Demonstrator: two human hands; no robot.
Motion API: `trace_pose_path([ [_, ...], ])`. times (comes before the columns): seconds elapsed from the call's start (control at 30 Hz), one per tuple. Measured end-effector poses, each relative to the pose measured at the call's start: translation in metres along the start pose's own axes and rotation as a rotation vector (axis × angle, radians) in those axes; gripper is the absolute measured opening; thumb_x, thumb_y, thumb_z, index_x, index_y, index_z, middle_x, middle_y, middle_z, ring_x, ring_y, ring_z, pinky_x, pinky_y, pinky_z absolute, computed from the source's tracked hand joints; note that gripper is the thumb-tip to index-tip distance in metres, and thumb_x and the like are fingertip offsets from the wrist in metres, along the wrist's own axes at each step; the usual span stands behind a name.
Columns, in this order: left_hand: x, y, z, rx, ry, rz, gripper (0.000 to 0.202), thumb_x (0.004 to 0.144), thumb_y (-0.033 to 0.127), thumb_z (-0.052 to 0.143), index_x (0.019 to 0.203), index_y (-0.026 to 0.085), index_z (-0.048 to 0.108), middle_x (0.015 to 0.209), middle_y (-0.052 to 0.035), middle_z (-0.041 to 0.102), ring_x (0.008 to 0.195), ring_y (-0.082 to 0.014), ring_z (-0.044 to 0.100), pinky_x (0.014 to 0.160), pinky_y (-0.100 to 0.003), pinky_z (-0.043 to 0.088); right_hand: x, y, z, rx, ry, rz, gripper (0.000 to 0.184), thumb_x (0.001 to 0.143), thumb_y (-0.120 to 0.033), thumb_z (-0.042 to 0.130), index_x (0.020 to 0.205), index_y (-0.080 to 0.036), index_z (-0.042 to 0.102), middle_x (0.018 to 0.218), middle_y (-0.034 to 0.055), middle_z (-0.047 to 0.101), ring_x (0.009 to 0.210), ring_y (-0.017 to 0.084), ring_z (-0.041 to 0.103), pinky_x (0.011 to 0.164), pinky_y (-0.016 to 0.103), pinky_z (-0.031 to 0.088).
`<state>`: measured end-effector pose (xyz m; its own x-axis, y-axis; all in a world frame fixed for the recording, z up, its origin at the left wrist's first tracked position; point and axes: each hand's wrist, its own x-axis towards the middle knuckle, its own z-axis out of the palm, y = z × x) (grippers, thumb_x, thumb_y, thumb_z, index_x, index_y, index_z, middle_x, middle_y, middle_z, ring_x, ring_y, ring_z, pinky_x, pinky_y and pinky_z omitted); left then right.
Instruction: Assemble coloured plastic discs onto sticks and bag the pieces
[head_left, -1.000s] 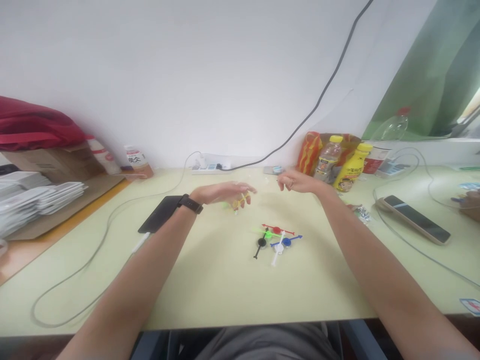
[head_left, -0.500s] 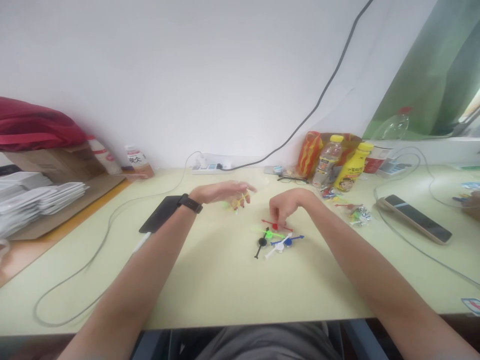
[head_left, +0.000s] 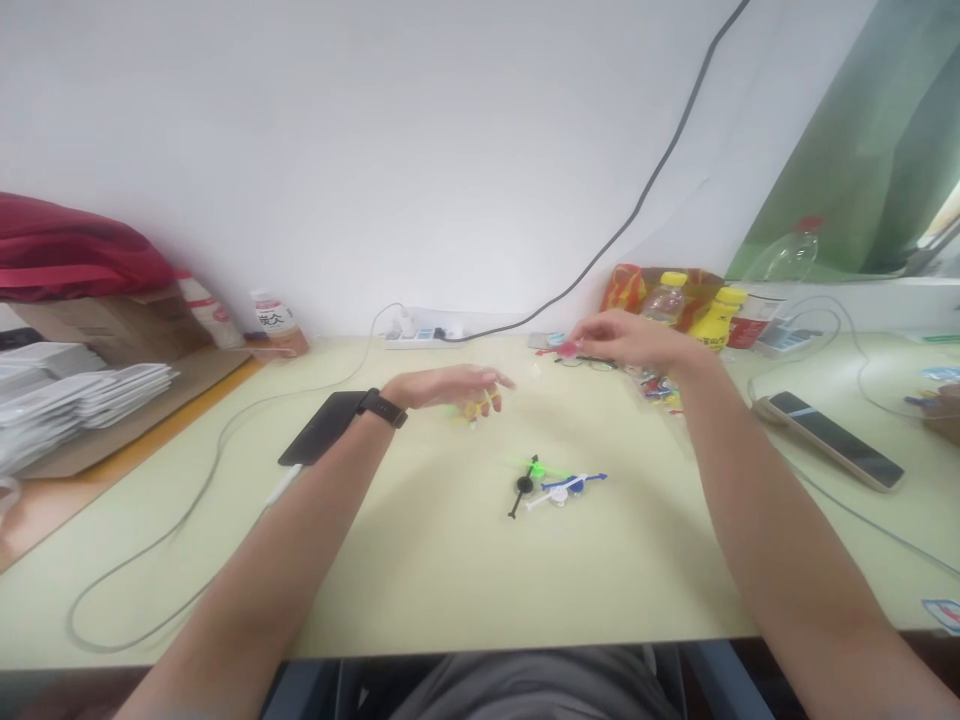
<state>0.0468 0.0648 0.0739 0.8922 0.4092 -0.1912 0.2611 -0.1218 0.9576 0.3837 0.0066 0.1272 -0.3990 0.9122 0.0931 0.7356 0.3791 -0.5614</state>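
My left hand (head_left: 450, 385), with a black watch at its wrist, hovers palm down over the pale green table (head_left: 420, 570); its fingers curl round a small yellow plastic piece (head_left: 478, 405). My right hand (head_left: 626, 337) is raised to the right of it and pinches a small red plastic spinner piece (head_left: 568, 348) between its fingertips. On the table in front of both hands lies a little cluster of spinner pieces: a green one (head_left: 536, 467), a black one (head_left: 521, 488), a blue one (head_left: 576, 481) and a white one (head_left: 553, 496).
A dark phone (head_left: 324, 426) on a white cable lies left of my left hand, another phone (head_left: 832, 438) at the right. Drink bottles (head_left: 709, 320) and a snack bag stand at the back, beside a power strip (head_left: 420, 333). Stacked white packets (head_left: 82, 400) and a box sit at left.
My right hand came down onto the cluster, took the red piece and lifted it up and back to the right. The left hand stayed still.
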Motion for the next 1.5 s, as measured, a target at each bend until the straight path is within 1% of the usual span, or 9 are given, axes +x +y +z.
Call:
trace_pose_path([
  [0.13, 0.005, 0.001, 0.006, -0.002, -0.022, 0.002, 0.055, 0.100, 0.058, 0.056, 0.140, 0.020, 0.060, 0.117, -0.0148, 0.067, 0.101, -0.0253, 0.064, 0.081, -0.033, 0.053, -0.002, -0.010, 0.000, 0.059, 0.037, -0.038, 0.052, 0.087, -0.071, 0.064, 0.095, -0.020, 0.075, 0.083, 0.0046, 0.065, 0.074, 0.018, 0.052, 0.060, 0.029, 0.036],
  [0.3, 0.013, 0.002, 0.016, -0.020, -0.043, 0.020, 0.054, 0.099, 0.057, 0.058, 0.140, 0.021, 0.060, 0.116, -0.0135, 0.066, 0.100, -0.0237, 0.062, 0.082, -0.032, 0.052, 0.012, -0.022, 0.019, 0.002, -0.025, -0.081, 0.036, 0.090, -0.054, 0.065, 0.087, -0.020, 0.075, 0.075, 0.0017, 0.062, 0.067, 0.015, 0.048, 0.060, 0.029, 0.034],
  [0.47, 0.018, -0.003, 0.019, -0.047, -0.040, 0.059, 0.051, 0.100, 0.053, 0.057, 0.141, 0.021, 0.060, 0.116, -0.0131, 0.065, 0.101, -0.0230, 0.061, 0.083, -0.032, 0.051, 0.024, -0.023, 0.034, 0.106, -0.052, -0.110, 0.014, 0.084, -0.029, 0.066, 0.094, -0.019, 0.068, 0.084, 0.0037, 0.069, 0.070, 0.016, 0.056, 0.062, 0.027, 0.041],
  [0.57, 0.019, -0.005, 0.018, -0.057, -0.025, 0.064, 0.052, 0.099, 0.053, 0.058, 0.140, 0.021, 0.060, 0.117, -0.0135, 0.065, 0.100, -0.0233, 0.061, 0.084, -0.033, 0.051, 0.028, -0.020, 0.038, 0.114, 0.013, -0.073, 0.010, 0.081, -0.024, 0.067, 0.089, -0.018, 0.065, 0.081, 0.0045, 0.069, 0.069, 0.016, 0.059, 0.061, 0.026, 0.043],
  [0.73, 0.020, -0.006, 0.017, -0.065, -0.013, 0.067, 0.050, 0.099, 0.053, 0.058, 0.138, 0.022, 0.061, 0.118, -0.0133, 0.065, 0.099, -0.0226, 0.062, 0.085, -0.033, 0.051, 0.025, -0.025, 0.035, 0.039, 0.133, -0.134, 0.012, 0.083, -0.028, 0.066, 0.083, -0.017, 0.071, 0.078, 0.0040, 0.069, 0.073, 0.018, 0.060, 0.062, 0.027, 0.043],
  [1.07, 0.021, -0.004, 0.020, -0.084, 0.005, 0.057, 0.052, 0.099, 0.051, 0.060, 0.141, 0.021, 0.057, 0.118, -0.0135, 0.064, 0.096, -0.0219, 0.062, 0.080, -0.031, 0.050, 0.020, -0.037, 0.034, 0.287, 0.084, -0.167, 0.013, 0.081, -0.027, 0.075, 0.091, -0.018, 0.072, 0.086, 0.0079, 0.076, 0.069, 0.017, 0.064, 0.062, 0.029, 0.051],
  [1.33, 0.022, -0.004, 0.022, -0.080, -0.011, 0.070, 0.053, 0.099, 0.047, 0.059, 0.145, 0.021, 0.054, 0.116, -0.0128, 0.064, 0.094, -0.0218, 0.061, 0.079, -0.030, 0.049, 0.029, -0.037, 0.049, 0.174, 0.051, -0.042, 0.011, 0.081, -0.026, 0.072, 0.088, -0.018, 0.072, 0.082, 0.0052, 0.077, 0.057, 0.013, 0.058, 0.048, 0.025, 0.043],
  [1.4, 0.023, -0.007, 0.020, -0.090, -0.021, 0.086, 0.053, 0.099, 0.046, 0.058, 0.145, 0.021, 0.054, 0.115, -0.0128, 0.064, 0.096, -0.0223, 0.061, 0.081, -0.031, 0.049, 0.028, -0.040, 0.049, 0.171, 0.029, -0.034, 0.016, 0.087, -0.033, 0.068, 0.088, -0.018, 0.072, 0.084, 0.0052, 0.077, 0.053, 0.011, 0.054, 0.048, 0.025, 0.041],
  [1.5, 0.024, -0.009, 0.018, -0.091, -0.019, 0.087, 0.051, 0.098, 0.046, 0.058, 0.143, 0.021, 0.057, 0.114, -0.0126, 0.064, 0.096, -0.0226, 0.061, 0.079, -0.031, 0.049, 0.024, -0.044, 0.045, 0.182, 0.036, -0.046, 0.039, 0.095, -0.053, 0.058, 0.085, -0.019, 0.073, 0.088, 0.0059, 0.077, 0.054, 0.011, 0.051, 0.049, 0.026, 0.039],
])
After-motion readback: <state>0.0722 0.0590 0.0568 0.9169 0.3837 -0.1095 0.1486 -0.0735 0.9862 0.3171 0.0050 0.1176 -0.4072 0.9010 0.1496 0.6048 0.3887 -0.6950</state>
